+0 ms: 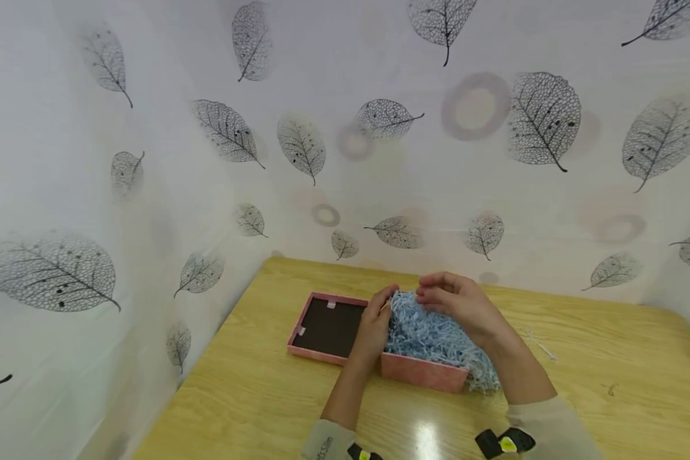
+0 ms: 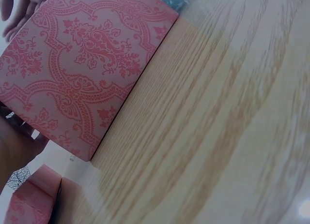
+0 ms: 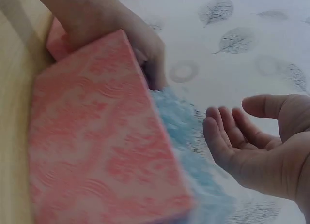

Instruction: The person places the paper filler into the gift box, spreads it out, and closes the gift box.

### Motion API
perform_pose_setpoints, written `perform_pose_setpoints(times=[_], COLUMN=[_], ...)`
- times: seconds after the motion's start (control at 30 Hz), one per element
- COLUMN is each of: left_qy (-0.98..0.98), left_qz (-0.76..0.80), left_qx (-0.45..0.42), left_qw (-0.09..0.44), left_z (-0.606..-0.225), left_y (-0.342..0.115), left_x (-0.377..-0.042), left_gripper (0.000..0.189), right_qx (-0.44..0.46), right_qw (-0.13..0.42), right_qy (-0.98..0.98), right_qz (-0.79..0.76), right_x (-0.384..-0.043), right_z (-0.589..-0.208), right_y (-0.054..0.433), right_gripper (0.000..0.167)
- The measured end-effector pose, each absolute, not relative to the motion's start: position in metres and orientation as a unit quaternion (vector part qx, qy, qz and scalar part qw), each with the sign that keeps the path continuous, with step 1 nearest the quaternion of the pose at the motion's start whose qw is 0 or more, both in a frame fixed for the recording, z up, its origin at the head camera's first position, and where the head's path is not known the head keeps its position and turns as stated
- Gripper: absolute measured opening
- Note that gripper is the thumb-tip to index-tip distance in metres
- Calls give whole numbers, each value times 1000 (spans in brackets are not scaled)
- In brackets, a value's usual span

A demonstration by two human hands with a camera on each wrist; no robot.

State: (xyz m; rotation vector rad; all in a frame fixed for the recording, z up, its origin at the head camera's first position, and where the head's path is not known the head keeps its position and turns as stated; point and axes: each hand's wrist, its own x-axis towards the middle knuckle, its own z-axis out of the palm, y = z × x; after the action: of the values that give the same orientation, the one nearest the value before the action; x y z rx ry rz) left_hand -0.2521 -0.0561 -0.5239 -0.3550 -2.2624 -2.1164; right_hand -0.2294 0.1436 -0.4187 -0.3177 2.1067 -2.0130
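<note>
A pink patterned box, filled to the top with light-blue shredded paper, stands on the table. My left hand grips the box's left wall, its fingers bent over the top edge in the right wrist view. Above the paper hovers my right hand, palm inward and fingers loosely bent, with nothing in it. In the right wrist view that hand is apart from the box. Left of the box lies its pink-rimmed lid, dark inside face up, with small pale tabs.
Some blue shreds spill over the box's right side onto the wooden table. A thin white piece and a small brownish curl lie farther right. Leaf-printed white sheeting encloses the back and sides.
</note>
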Motion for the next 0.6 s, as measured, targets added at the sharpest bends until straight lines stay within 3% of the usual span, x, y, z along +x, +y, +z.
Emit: perform_pose_setpoints(times=[0.17,0.6], left_qy=[-726,-725], left_qz=[-677,-677], left_qx=[-119,-125], left_qw=[6,1], left_z=[-523,-523], left_y=[-56,-58], left_x=[-252,-249], left_gripper=[45,46], right_qx=[-91,-15], right_qw=[186,224], right_qy=[679,735], right_qz=[-704,-639], right_x=[-238,-254], right_z=[-444,-472], right_y=[129,107], right_gripper=[38,48])
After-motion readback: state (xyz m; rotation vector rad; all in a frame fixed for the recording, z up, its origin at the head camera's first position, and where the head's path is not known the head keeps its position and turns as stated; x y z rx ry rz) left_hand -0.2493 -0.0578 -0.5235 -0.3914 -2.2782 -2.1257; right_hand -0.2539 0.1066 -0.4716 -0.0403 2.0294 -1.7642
